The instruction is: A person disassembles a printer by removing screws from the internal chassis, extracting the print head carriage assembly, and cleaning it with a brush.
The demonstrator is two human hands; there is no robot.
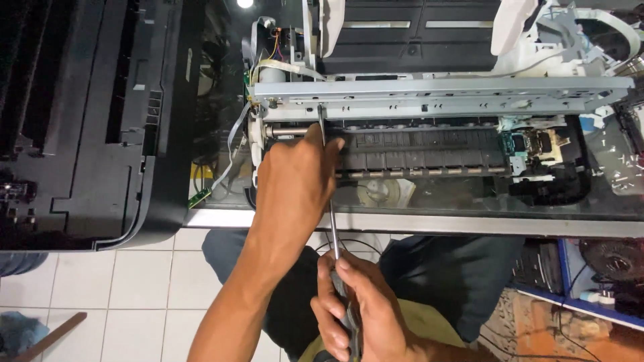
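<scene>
Your right hand [362, 312], lowest in view above your lap, has its fingers clenched around the handle of a long screwdriver [330, 201], whose thin shaft runs up and away to meet the grey metal rail [443, 94] of the opened printer [429, 144] near the rail's left end. Your left hand [295, 184] rests on the printer's left part beside the roller [416, 172], fingers curled, with the fingertips pressing against the shaft and steadying it just below the rail. Left of the printer on the glass table [416, 221] lies its black cover [87, 127].
</scene>
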